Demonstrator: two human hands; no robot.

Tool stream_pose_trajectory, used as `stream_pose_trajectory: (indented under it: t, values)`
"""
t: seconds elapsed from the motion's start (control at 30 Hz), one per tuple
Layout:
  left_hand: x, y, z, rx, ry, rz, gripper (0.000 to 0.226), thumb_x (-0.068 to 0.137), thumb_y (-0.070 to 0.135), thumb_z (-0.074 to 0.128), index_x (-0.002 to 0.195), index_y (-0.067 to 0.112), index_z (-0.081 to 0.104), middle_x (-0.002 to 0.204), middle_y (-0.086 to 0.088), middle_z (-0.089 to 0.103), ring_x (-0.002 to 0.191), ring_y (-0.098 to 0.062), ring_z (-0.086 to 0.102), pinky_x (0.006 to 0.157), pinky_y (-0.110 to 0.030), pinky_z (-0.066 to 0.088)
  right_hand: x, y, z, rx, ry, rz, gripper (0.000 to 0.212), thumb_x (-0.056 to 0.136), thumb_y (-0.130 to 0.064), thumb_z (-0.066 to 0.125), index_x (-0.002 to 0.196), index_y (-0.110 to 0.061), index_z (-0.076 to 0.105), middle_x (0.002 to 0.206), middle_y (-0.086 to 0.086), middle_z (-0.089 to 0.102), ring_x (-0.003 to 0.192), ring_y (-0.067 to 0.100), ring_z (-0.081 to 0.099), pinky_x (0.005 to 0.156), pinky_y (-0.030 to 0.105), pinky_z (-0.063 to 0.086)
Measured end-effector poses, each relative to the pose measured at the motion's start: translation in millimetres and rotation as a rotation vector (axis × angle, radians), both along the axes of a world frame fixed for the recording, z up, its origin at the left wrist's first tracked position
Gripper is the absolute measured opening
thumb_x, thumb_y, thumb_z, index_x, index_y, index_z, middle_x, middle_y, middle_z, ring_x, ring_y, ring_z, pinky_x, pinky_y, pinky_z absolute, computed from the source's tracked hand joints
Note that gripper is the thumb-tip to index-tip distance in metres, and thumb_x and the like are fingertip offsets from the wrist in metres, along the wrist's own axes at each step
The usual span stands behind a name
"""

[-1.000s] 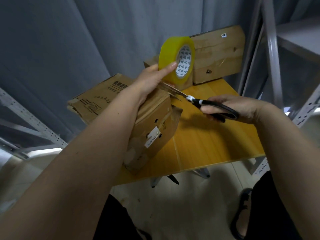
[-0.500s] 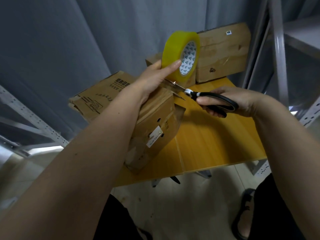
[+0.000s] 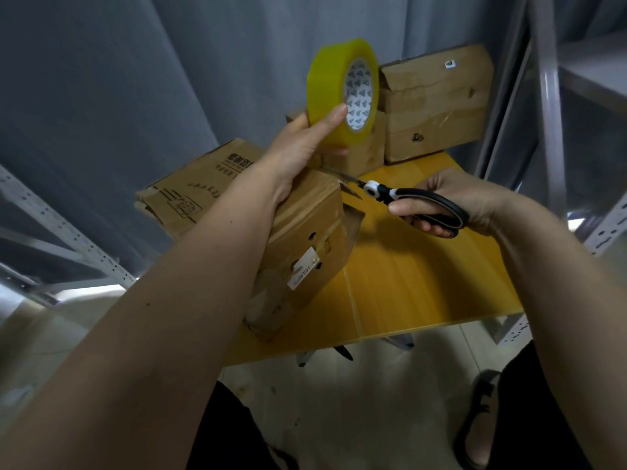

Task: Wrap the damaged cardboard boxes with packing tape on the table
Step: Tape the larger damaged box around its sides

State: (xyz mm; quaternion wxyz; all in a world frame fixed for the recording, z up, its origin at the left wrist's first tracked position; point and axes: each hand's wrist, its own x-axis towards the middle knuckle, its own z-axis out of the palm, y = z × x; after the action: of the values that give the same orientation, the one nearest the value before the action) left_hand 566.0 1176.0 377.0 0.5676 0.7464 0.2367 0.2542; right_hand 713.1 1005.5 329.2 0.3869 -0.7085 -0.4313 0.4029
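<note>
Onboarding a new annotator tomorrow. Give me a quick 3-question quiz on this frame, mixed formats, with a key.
1. True or false: the tape roll lies flat on the table.
2. Which hand holds the scissors? A) left hand B) right hand C) neither
3. Fill in: the scissor blades point toward the nearest ____.

Key
1. False: the left hand holds it up in the air.
2. B: the right hand grips the black handles.
3. Cardboard box, the one under the left forearm.
</note>
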Motion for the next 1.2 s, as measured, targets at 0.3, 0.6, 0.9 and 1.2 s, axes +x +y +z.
stream_pose_trajectory:
  t: [0.3,0.6,0.9,1.2]
  values:
    - [0,0,-1,0.001,-0.011,-0.01,0.04,0.094,0.04,0.06,0.128,0.018,0.059,0.114,0.003,0.071,0.094,-0.016,0.071,0.087,-0.026,0.056,9,-5,-27,-0.123,0.067,-0.297,0.053,0.066,-0.056,0.076,0.076,-0.005,0.063,0.06,0.008,0.06,0.044,0.016,0.054,0.041,0.022,0.044]
    - [-1,1,-3,-0.014,-0.025,-0.015,0.045,0.093,0.041,0.061,0.13,0.017,0.058,0.116,0.002,0.071,0.097,-0.016,0.071,0.083,-0.024,0.055,-16,22,-36,-0.394,-0.589,-0.341,0.033,0.085,-0.036,0.071,0.093,-0.007,0.06,0.091,0.01,0.059,0.077,0.022,0.056,0.061,0.032,0.047]
    - [0,5,-6,-0.134,-0.093,0.001,0.033,0.088,0.038,0.068,0.115,0.018,0.065,0.103,-0.001,0.075,0.091,-0.016,0.072,0.079,-0.025,0.054,-88,68,4,0.571,-0.393,-0.191,0.031,0.096,-0.012,0.055,0.126,-0.008,0.062,0.125,0.005,0.064,0.118,0.015,0.057,0.104,0.033,0.045]
    - [1,7,-5,-0.066,-0.067,0.002,0.045,0.089,0.042,0.066,0.124,0.014,0.062,0.111,0.0,0.073,0.098,-0.019,0.071,0.087,-0.032,0.057,-75,66,-8,0.43,-0.12,-0.488,0.021,0.095,-0.035,0.057,0.097,-0.014,0.059,0.098,0.008,0.067,0.079,0.018,0.066,0.08,0.044,0.057]
